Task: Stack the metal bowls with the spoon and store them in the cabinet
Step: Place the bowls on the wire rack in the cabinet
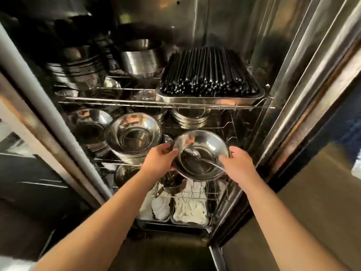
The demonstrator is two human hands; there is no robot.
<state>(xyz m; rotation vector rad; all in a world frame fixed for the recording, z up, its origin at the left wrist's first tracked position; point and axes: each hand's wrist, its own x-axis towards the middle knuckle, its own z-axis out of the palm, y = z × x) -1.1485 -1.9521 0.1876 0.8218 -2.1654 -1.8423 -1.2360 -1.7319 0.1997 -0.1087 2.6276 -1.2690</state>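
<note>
I hold a stack of shiny metal bowls (201, 153) in front of the open steel cabinet, level with its middle wire shelf (117, 160). A spoon (203, 160) lies inside the top bowl, its handle pointing right. My left hand (159, 160) grips the stack's left rim. My right hand (239, 163) grips the right rim. The stack tilts slightly toward me and hangs above the lower rack, at the shelf's right side.
Another stack of metal bowls (134, 135) stands on the middle shelf to the left. Above, a tray of black chopsticks (211, 79) and pots (142, 57) fill the upper shelf. White cloths in trays (189, 210) lie on the bottom rack. The open cabinet door (304, 114) stands on the right.
</note>
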